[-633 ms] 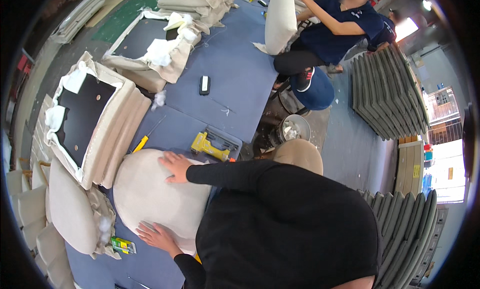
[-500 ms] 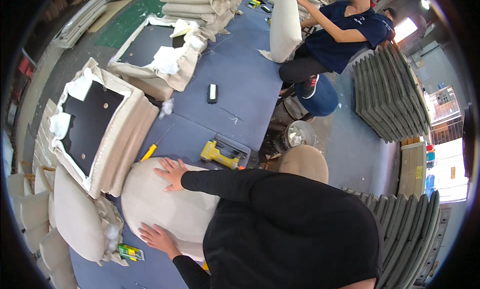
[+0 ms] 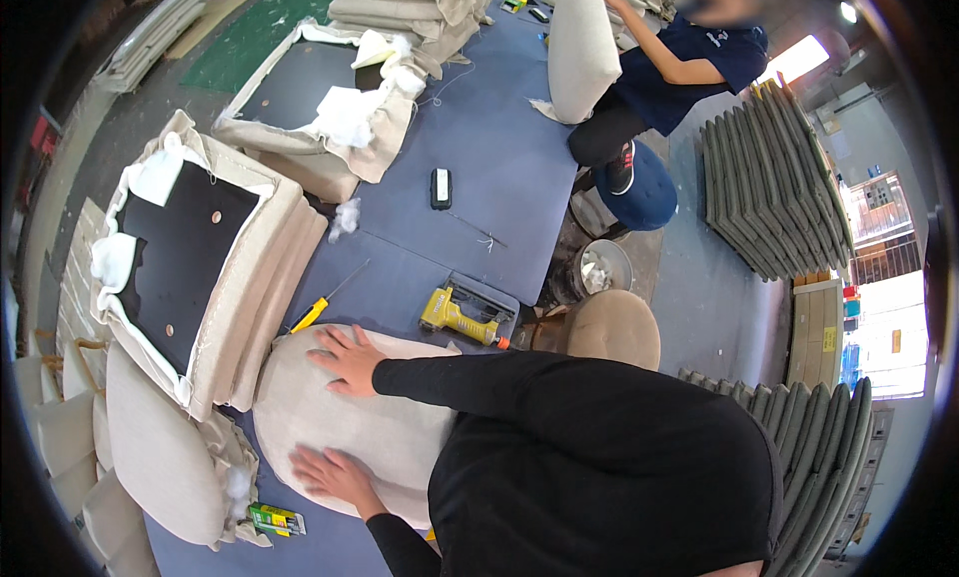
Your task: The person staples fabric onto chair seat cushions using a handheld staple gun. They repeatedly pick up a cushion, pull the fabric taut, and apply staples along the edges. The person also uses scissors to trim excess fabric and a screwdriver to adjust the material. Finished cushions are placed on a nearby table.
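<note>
A beige fabric-covered cushion (image 3: 410, 432) with a rounded end lies on the blue-grey table in front of my body. My right hand (image 3: 350, 363) rests flat on its upper surface with the fingers spread. Lower in the view, my left hand (image 3: 335, 477) lies palm down on the same cushion, its fingers apart and slightly blurred. Neither hand grips anything. Beyond the right hand are a yellow staple gun (image 3: 462, 317) and a yellow-handled screwdriver (image 3: 318, 307). A small green and yellow box (image 3: 277, 519) lies past the left hand.
Upholstered pieces with black undersides (image 3: 190, 252) are stacked at the left, beside an oval cushion (image 3: 165, 447). A black case (image 3: 440, 188) lies on the table (image 3: 479, 117). Across it, a co-worker (image 3: 689, 67) holds a beige cushion (image 3: 581, 57). Grey padded panels (image 3: 774, 182) stand at the right.
The view has shifted slightly. My left hand has slid from near the cushion's lower edge further onto its top. My right hand stays on the cushion in nearly the same place.
</note>
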Demonstrator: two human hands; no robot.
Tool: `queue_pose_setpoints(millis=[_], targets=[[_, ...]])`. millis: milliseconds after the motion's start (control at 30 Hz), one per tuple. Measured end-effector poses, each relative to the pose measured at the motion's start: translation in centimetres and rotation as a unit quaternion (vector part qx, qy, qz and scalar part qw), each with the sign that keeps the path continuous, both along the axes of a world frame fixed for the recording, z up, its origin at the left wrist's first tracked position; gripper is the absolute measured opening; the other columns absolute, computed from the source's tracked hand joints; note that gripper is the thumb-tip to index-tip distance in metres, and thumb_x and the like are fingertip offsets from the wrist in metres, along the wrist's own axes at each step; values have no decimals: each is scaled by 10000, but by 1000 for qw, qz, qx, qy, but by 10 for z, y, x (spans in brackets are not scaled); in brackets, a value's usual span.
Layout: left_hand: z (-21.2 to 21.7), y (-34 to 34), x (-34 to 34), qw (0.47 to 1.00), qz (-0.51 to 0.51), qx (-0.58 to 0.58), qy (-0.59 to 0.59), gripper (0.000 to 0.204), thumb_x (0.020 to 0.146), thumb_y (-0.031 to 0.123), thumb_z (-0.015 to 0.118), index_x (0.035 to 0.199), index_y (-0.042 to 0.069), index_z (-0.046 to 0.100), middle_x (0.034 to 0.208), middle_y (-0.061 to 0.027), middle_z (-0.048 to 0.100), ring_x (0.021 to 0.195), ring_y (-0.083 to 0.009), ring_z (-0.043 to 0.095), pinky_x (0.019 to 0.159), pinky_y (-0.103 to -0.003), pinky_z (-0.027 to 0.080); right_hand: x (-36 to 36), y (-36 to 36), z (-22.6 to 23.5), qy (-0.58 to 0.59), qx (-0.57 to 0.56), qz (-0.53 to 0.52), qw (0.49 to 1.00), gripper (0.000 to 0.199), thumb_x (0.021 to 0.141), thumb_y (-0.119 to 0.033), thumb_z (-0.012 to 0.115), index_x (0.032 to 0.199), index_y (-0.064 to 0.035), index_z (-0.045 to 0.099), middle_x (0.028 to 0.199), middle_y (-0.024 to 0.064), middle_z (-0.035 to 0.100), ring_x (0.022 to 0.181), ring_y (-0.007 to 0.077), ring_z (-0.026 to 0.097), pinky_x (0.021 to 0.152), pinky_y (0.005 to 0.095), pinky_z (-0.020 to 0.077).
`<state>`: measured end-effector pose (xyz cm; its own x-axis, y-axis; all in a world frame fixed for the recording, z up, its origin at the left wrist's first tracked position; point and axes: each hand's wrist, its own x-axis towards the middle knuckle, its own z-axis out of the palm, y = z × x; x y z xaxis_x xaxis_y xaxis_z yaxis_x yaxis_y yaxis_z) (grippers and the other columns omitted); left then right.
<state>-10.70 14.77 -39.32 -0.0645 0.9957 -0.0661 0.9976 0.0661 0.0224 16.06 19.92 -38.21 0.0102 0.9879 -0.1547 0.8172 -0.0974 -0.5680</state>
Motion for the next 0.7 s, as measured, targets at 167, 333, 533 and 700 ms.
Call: queue_pose_setpoints(millis=[167, 333, 533, 700], targets=[[18, 26, 35, 998, -66, 11, -3, 638, 1144, 384, 369, 1758, 216, 342, 1846, -100, 251, 1699, -375, 200, 1316, -686, 92, -5, 28, 0, -19, 4, 20, 1000, 765, 1053, -538, 625, 1728, -304, 351, 1807, 150, 256, 1668, 375, 226, 1248, 765, 244], [22, 25, 38, 997, -69, 27, -15, 623, 1141, 373, 380, 1746, 223, 374, 1835, -101, 284, 1695, -357, 221, 1315, -680, 102, -2, 25, 9, -23, -4, 23, 999, 796, 1040, -543, 647, 1734, -301, 342, 1807, 152, 254, 1671, 373, 222, 1256, 749, 247], [18, 7, 15, 993, -84, 51, -61, 596, 1149, 398, 454, 1708, 188, 443, 1792, -154, 358, 1654, -389, 301, 1311, -632, 192, 26, 11, 6, 46, 23, 72, 996, 876, 975, -458, 761, 1723, -246, 357, 1823, 169, 214, 1685, 392, 184, 1297, 681, 251], [8, -80, -26, 993, -20, 71, -89, 589, 1139, 389, 559, 1666, 134, 499, 1725, -235, 426, 1613, -407, 362, 1289, -557, 304, 67, -59, -59, 94, 56, 62, 992, 970, 985, -459, 767, 1759, -179, 254, 1821, 225, 181, 1638, 467, 279, 1318, 559, 299]])
